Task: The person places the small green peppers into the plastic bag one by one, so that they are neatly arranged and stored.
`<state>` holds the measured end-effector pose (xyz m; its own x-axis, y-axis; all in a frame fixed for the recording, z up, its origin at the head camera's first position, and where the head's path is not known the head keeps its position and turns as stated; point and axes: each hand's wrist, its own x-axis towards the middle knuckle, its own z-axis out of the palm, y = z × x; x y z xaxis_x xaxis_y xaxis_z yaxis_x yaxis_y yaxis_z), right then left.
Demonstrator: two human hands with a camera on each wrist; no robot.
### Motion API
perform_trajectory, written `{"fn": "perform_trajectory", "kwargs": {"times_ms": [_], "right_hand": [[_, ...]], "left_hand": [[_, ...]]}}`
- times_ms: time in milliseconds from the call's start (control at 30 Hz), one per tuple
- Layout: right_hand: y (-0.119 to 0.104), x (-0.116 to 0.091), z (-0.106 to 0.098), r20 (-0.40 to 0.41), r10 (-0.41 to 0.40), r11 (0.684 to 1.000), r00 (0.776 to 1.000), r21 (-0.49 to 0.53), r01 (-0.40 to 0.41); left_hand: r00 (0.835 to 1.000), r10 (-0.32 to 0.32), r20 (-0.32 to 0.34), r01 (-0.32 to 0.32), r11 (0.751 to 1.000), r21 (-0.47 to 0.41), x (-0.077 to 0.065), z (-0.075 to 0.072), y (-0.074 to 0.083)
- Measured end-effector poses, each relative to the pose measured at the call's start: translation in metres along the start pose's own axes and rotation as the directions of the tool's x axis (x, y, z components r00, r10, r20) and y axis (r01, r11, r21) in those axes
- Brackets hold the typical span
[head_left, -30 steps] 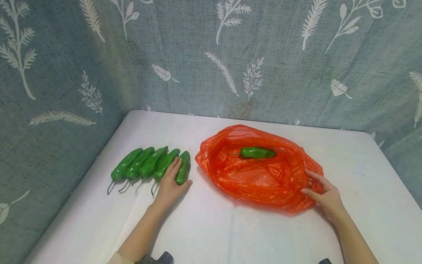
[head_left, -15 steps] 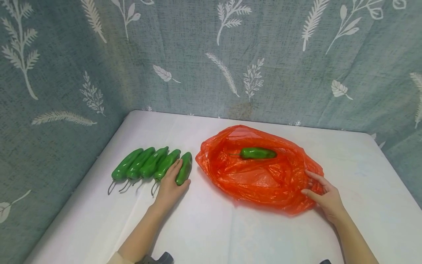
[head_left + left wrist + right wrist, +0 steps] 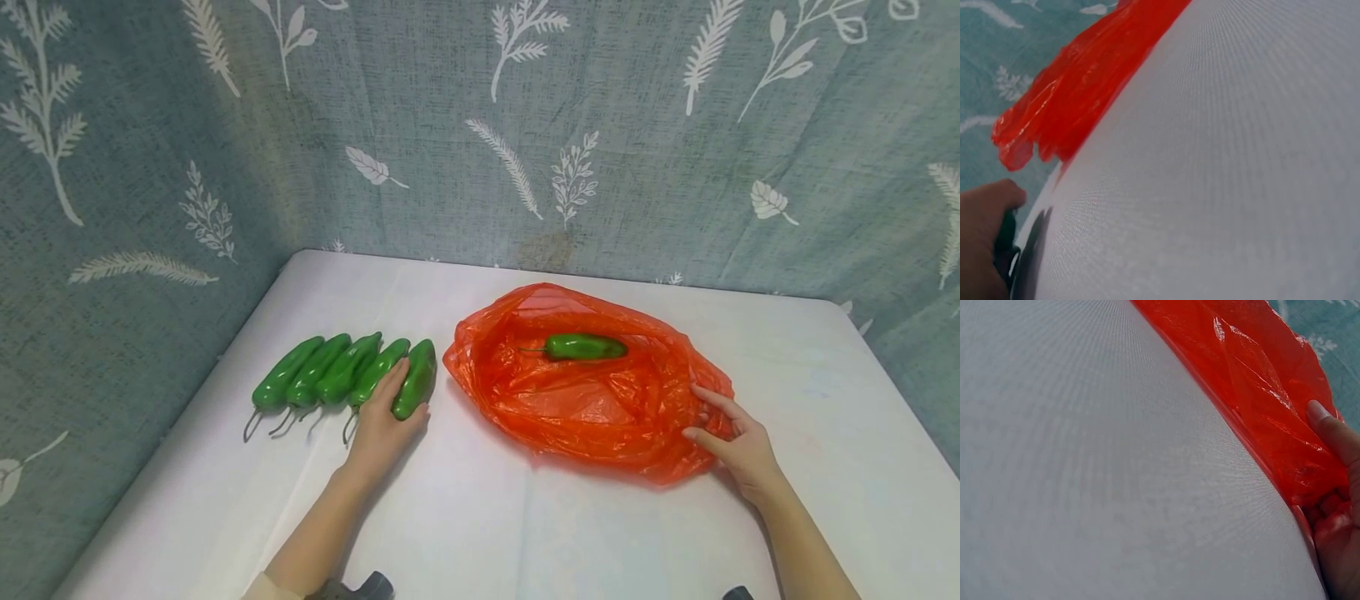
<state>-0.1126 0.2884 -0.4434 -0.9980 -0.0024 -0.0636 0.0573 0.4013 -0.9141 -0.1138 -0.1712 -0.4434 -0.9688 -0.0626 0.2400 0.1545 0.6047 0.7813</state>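
My left hand (image 3: 382, 429) grips a green chili pepper (image 3: 417, 383), the rightmost of a row, between thumb and fingers. In the left wrist view only part of that hand (image 3: 985, 215) shows, with a dark green bit of the pepper (image 3: 1006, 232) under the thumb. A red plastic bag (image 3: 600, 446) lies with its mouth spread wide, and one green pepper (image 3: 588, 347) rests inside it. At the bag's right side my right hand (image 3: 738, 446) holds the plastic. The right wrist view has the thumb over the bag (image 3: 1260, 381), the other fingers partly behind it.
Several more green peppers (image 3: 288, 372) lie side by side left of the left hand, stems toward the front. Everything sits on a white table (image 3: 600, 542). A grey-green leaf-patterned curtain (image 3: 435, 100) stands along the back and left.
The rightmost pepper has shifted and turned slightly in my left hand, whose thumb has drawn in against it. The right hand and the bag stay as they were.
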Motion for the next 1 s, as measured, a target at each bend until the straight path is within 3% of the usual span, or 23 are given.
{"fn": "perform_trajectory", "kwargs": {"times_ms": [233, 567, 833, 1000], "right_hand": [[-0.002, 0.001, 0.001, 0.008, 0.006, 1.0, 1.0, -0.005, -0.006], [0.0, -0.001, 0.0, 0.007, -0.01, 1.0, 1.0, 0.023, 0.01], [-0.001, 0.0, 0.0, 0.0, 0.018, 1.0, 1.0, 0.005, -0.018], [0.0, 0.0, -0.001, 0.0, 0.013, 1.0, 1.0, 0.007, -0.013]], "left_hand": [[1.0, -0.007, 0.027, 0.008, 0.999, -0.038, 0.003, -0.01, 0.011], [0.999, 0.043, 0.022, -0.04, 0.994, -0.104, 0.01, -0.021, 0.022], [0.991, 0.09, 0.096, -0.085, 0.995, -0.052, 0.025, -0.043, 0.033], [0.976, 0.117, 0.185, -0.118, 0.993, -0.007, 0.038, -0.054, 0.037]]}}
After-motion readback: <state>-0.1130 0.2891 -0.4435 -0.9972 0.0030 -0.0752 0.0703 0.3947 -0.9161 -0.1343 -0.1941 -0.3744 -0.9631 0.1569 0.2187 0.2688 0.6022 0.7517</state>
